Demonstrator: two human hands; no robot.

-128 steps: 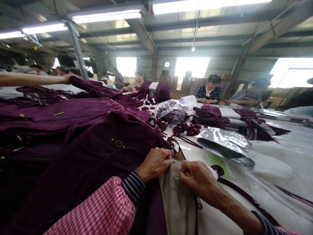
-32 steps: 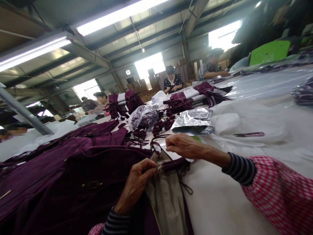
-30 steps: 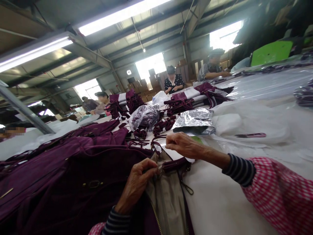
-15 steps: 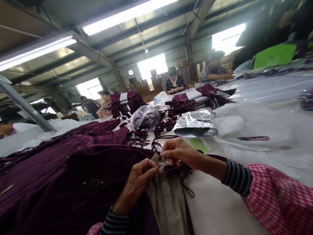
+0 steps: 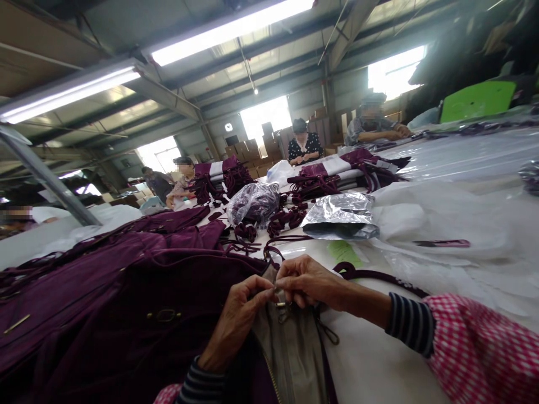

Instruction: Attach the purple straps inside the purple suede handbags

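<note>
A dark purple bag [image 5: 181,280] lies in front of me, its beige lining [image 5: 290,348] showing along a brass zipper [image 5: 272,376]. Over the top of that lining, my left hand [image 5: 238,314] is closed in a pinch. My right hand [image 5: 309,280] pinches too, its fingertips meeting the left ones. Whatever sits between them is too small to make out. A small metal clasp [image 5: 281,307] shows just below the fingertips. Right of the lining lies a dark loop-shaped hook [image 5: 328,334]. A purple cord strap [image 5: 387,274] runs behind my right wrist.
Beyond my hands are a clear plastic bag of purple pieces [image 5: 255,205], a silver foil bag [image 5: 343,216] and stacked purple pieces [image 5: 332,171]. A pink-handled cutter [image 5: 442,243] lies on white sheeting at right. Several people work farther back.
My right hand has come down and closer to my left fingertips. The purple strap that lay beneath it now extends to the right, and the metal clasp shows more. The view has shifted slightly.
</note>
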